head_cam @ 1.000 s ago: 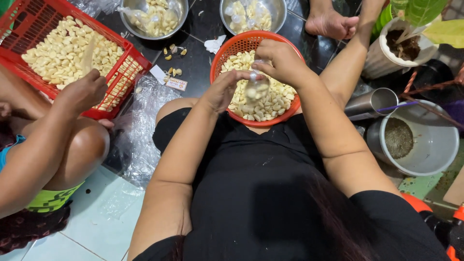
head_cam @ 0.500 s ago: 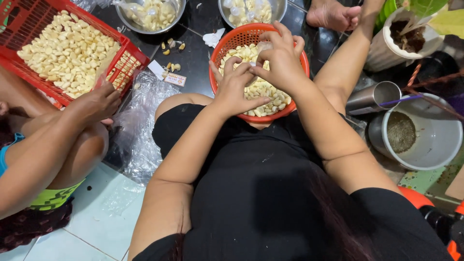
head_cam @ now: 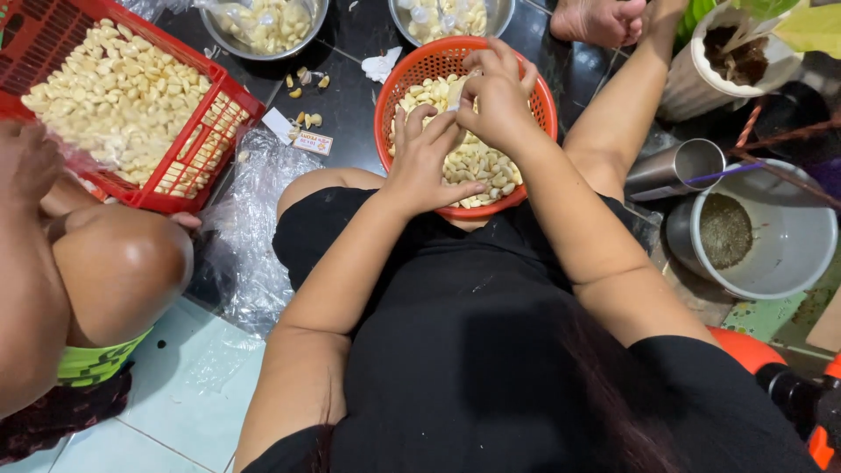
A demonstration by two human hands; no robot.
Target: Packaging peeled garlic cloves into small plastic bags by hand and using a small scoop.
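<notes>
A round orange basket (head_cam: pixel 390 105) full of peeled pale garlic cloves (head_cam: pixel 477 162) rests on my lap against the dark floor. My left hand (head_cam: pixel 427 162) lies over the cloves with its fingers apart, thumb near the basket's near rim. Just beyond it, my right hand (head_cam: pixel 501 98) is curled over the basket's middle, its fingertips pinched on what looks like a small clear bag (head_cam: pixel 459 88), mostly hidden by the fingers. The two hands almost touch.
A red crate (head_cam: pixel 201 149) of cloves sits far left, beside another person's knee (head_cam: pixel 131 263) and hand (head_cam: pixel 26 166). Two metal bowls (head_cam: pixel 302 26) (head_cam: pixel 504 13), loose cloves (head_cam: pixel 307 118), crumpled plastic sheet (head_cam: pixel 254 228), steel cup (head_cam: pixel 674 166), grey bucket (head_cam: pixel 788 236), plant pot (head_cam: pixel 701 79) and someone's foot (head_cam: pixel 600 19) surround me.
Both my hands drew closer together over the basket and the right hand's fingers closed down. The other person's hand pulled back off the red crate's edge toward their knee.
</notes>
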